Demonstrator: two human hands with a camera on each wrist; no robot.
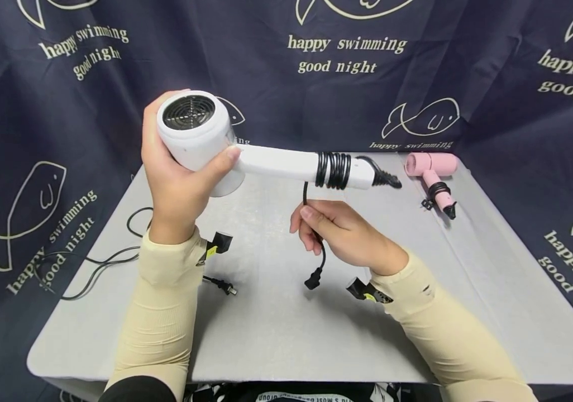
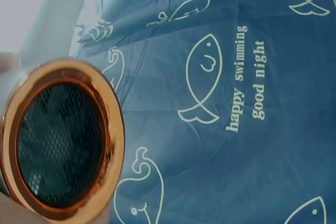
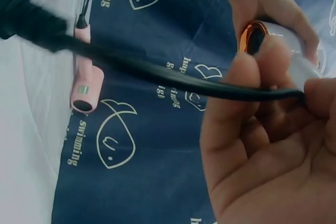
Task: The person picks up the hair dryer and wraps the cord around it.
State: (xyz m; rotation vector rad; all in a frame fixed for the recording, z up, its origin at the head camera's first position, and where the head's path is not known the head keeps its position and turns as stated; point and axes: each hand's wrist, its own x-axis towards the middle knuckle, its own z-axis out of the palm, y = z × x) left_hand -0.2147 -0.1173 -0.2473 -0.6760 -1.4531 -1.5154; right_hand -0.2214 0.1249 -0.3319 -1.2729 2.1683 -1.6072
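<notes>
Head view: left hand (image 1: 176,176) curls round white hair dryer (image 1: 278,163) above table (image 1: 276,340), right hand (image 1: 344,230), partly closed, pinches black cord (image 1: 323,257) above its plug (image 1: 313,279).

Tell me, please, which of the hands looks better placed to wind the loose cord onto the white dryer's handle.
Probably the right hand: it pinches the loose cord below the handle, while the left hand is occupied gripping the white dryer's head.

A curtained booth: printed drapes (image 1: 246,72) hang around a pale table (image 1: 276,346).
</notes>
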